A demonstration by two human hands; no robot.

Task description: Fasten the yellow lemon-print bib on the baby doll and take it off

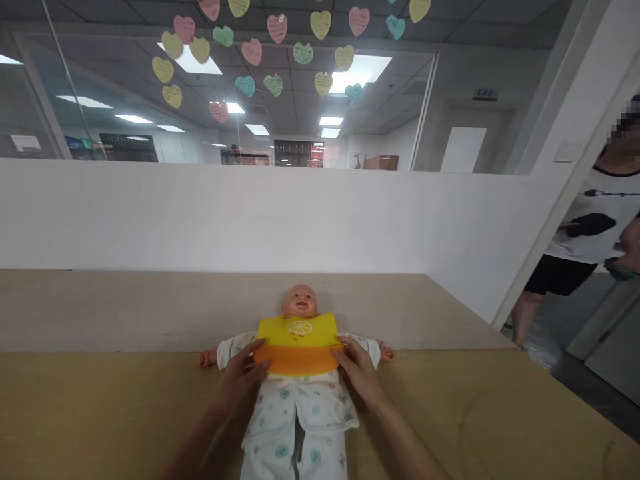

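Note:
A baby doll [300,301] lies on its back on the table, arms spread out, dressed in a white patterned outfit [320,403]. Over its chest lies a yellow bib [320,328] with a lemon-slice print and an orange pocket [296,360] along the bottom. My left hand [245,370] grips the bib's left edge between thumb and fingers. On the opposite side, my right hand [359,368] pinches the right edge at the orange pocket. The doll's neck is covered by the bib's top, so any fastening is hidden.
The wooden table [125,413] meets a lighter panel [125,310] and a white wall [225,217] behind the doll. Heart-shaped notes [277,28] dot the glass above. At right, a person [590,220] stands in a doorway.

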